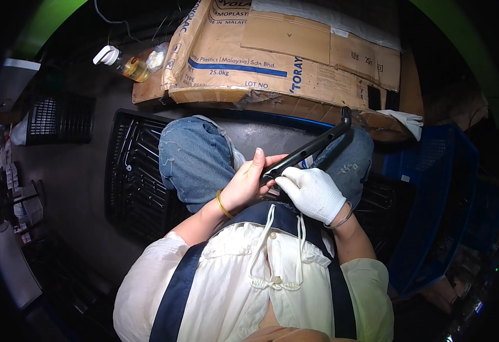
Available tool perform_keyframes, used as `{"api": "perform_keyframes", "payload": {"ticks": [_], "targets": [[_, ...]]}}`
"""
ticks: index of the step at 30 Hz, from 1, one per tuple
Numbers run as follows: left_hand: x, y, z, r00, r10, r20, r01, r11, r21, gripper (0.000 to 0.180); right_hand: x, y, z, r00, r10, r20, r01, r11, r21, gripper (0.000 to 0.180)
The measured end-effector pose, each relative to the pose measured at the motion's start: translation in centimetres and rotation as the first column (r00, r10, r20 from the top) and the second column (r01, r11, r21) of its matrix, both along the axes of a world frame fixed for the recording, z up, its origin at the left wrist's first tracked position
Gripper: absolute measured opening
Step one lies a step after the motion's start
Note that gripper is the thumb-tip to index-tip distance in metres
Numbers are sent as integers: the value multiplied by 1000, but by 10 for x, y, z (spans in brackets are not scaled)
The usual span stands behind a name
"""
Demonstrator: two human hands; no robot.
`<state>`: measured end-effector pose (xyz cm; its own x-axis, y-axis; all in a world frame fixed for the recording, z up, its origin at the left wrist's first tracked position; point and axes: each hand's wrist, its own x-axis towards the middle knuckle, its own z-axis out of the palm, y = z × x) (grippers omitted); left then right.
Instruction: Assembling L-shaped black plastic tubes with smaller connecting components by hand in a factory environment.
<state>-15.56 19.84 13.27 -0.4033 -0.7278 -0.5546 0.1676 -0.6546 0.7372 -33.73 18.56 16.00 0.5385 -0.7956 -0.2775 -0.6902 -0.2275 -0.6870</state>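
Observation:
A long black plastic part (311,148) with holes along its length slants across my lap, its bent far end pointing up and right. Bare, with a yellow bangle at the wrist, my left hand (250,178) is closed around the part's near end, the thumb raised along it. My right hand (313,195) wears a white knit glove. Its thumb and forefinger are pinched together right at that near end; whatever lies between them is hidden.
Flattened brown cardboard (272,48) covers the surface ahead of my knees, with a white glove (403,121) on its right edge. A bottle (134,69) stands far left. A black crate (138,171) of similar black parts lies left; blue crates (426,176) stand right.

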Motion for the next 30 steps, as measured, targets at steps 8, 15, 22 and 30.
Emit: {"api": "perform_keyframes", "payload": {"ticks": [8, 15, 22, 30], "targets": [[9, -2, -4, 999, -33, -12, 33, 999, 32, 75, -2, 0, -3, 991, -39, 126, 30, 997, 71, 21], [-6, 1, -23, 970, 111, -216, -144, 980, -139, 62, 24, 10, -22, 797, -529, 292, 514, 848, 133, 28], [-15, 12, -31, 840, 350, 415, 140, 598, -789, 45, 22, -26, -42, 205, -874, 441, 465, 484, 741, 15], [0, 8, -26, 995, 12, -96, -37, 964, -262, 40, 9, -37, -31, 291, -803, 520, 77, 561, 824, 30]]}}
